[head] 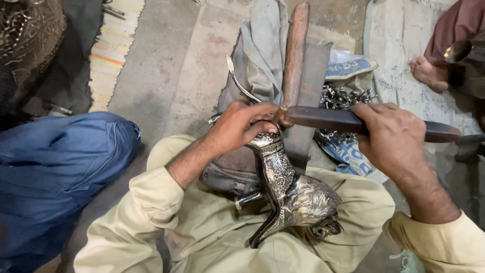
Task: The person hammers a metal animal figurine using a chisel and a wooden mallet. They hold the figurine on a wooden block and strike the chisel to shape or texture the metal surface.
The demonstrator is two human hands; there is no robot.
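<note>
The neck of an embossed, silvery metal jug (288, 187), laid across the lap, is gripped by the curled left hand (242, 126). A smooth, dark wooden bar (333, 120) is clasped by the closed right hand (391, 139), above a heap of small shiny metal pieces (343, 98).

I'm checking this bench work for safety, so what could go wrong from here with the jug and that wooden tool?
The left hand grips the neck of the engraved metal jug right where the dark wooden tool in the right hand meets it, so a slip could catch the fingers. The jug rests only on the lap and could roll. Small metal parts piled nearby could scatter if knocked.
</note>
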